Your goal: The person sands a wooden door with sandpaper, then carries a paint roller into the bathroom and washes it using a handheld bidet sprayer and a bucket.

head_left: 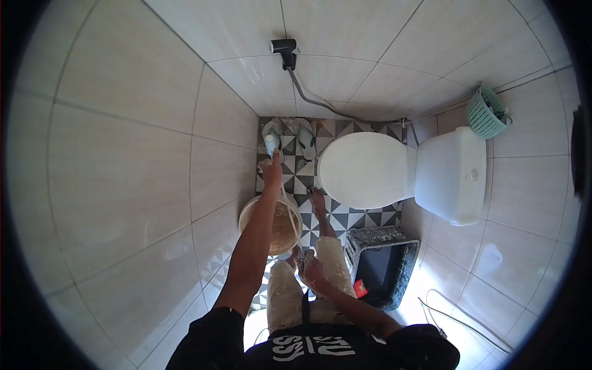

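Observation:
My left hand (271, 171) reaches out past the bucket, its fingers closed around a pale blue-white object (271, 145) whose kind I cannot make out. A long thin pale strip (291, 216) runs over the bucket from near my left hand toward my right. Close to my knees, my right hand (311, 271) is closed at the near end of this strip, with whitish smears on it. The round bucket (245, 217) stands on the floor under my left forearm, with brownish contents or an inner bottom showing.
Slippers (305, 139) lie by the far wall. To the right are a closed toilet (364, 169), a dark smeared crate (382, 237) with a red item (360, 288), and a green basket (487, 117). A spray hose (302, 92) hangs on the wall. A cable (468, 324) lies lower right.

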The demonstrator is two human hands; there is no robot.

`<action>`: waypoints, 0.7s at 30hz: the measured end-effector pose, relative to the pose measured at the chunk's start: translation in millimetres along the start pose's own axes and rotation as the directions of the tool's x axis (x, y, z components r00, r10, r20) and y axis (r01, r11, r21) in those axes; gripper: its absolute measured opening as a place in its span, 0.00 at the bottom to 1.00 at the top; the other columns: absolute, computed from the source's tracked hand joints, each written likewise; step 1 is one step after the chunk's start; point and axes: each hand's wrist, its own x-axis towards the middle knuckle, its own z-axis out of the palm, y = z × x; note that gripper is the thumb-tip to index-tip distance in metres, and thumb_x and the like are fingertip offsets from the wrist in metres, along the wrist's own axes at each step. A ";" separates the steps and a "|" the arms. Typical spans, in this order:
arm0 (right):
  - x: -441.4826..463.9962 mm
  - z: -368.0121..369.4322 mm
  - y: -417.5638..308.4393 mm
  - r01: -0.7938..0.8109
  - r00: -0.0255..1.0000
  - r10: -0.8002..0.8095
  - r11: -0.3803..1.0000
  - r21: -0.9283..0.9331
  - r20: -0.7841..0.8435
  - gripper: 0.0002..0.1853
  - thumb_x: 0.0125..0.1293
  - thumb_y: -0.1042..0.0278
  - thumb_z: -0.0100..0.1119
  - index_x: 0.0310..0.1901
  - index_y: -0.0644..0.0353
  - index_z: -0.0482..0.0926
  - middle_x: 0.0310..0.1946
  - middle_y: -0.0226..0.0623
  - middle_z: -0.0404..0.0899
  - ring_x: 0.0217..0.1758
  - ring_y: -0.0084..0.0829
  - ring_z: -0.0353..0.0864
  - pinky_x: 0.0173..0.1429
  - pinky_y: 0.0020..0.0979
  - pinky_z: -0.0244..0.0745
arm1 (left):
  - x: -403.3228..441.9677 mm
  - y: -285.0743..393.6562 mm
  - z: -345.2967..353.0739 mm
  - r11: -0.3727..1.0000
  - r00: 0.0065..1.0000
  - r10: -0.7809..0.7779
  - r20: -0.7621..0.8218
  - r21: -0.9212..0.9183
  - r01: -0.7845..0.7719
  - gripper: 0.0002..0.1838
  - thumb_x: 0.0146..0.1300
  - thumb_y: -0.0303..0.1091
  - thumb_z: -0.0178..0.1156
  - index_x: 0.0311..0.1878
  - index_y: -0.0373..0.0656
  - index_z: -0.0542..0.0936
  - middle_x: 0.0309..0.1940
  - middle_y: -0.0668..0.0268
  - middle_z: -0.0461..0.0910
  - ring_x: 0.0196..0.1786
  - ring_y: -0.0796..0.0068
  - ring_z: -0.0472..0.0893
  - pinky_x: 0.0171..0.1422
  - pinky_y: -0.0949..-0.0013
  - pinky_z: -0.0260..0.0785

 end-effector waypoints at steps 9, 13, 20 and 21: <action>242.9 -122.1 -112.7 0.477 0.846 -0.479 0.876 -0.068 -0.232 0.31 0.58 0.60 0.60 0.58 0.71 0.63 0.46 0.59 0.68 0.52 0.57 0.68 0.57 0.48 0.63 | -4.6 37.0 -35.0 0.933 0.935 0.271 -0.229 -0.175 -0.314 0.21 0.71 0.50 0.42 0.36 0.41 0.72 0.24 0.68 0.68 0.27 0.77 0.71 0.29 0.73 0.65; 357.2 -180.2 -231.4 0.661 0.485 -0.711 0.679 -0.319 -0.510 0.34 0.56 0.58 0.63 0.59 0.70 0.62 0.49 0.58 0.66 0.53 0.58 0.67 0.57 0.47 0.64 | -28.4 46.9 -31.0 0.933 0.918 0.216 -0.333 -0.207 -0.294 0.23 0.72 0.47 0.40 0.30 0.36 0.70 0.18 0.63 0.68 0.22 0.69 0.68 0.28 0.63 0.58; 413.9 -167.5 -252.5 0.845 0.525 -0.735 0.511 0.159 -0.429 0.32 0.50 0.58 0.71 0.53 0.65 0.68 0.45 0.52 0.72 0.48 0.46 0.74 0.53 0.36 0.69 | -64.3 65.0 -41.9 0.926 0.895 0.358 -0.266 -0.026 -0.377 0.22 0.72 0.46 0.40 0.36 0.35 0.73 0.19 0.66 0.72 0.19 0.77 0.70 0.22 0.72 0.60; 415.5 -168.5 -253.5 0.833 0.519 -0.720 0.546 0.087 -0.461 0.31 0.48 0.60 0.73 0.51 0.65 0.69 0.42 0.49 0.73 0.44 0.44 0.75 0.50 0.35 0.71 | -63.9 60.4 -40.8 0.929 0.893 0.348 -0.284 -0.025 -0.370 0.22 0.72 0.46 0.40 0.36 0.35 0.73 0.19 0.66 0.72 0.19 0.77 0.70 0.22 0.72 0.60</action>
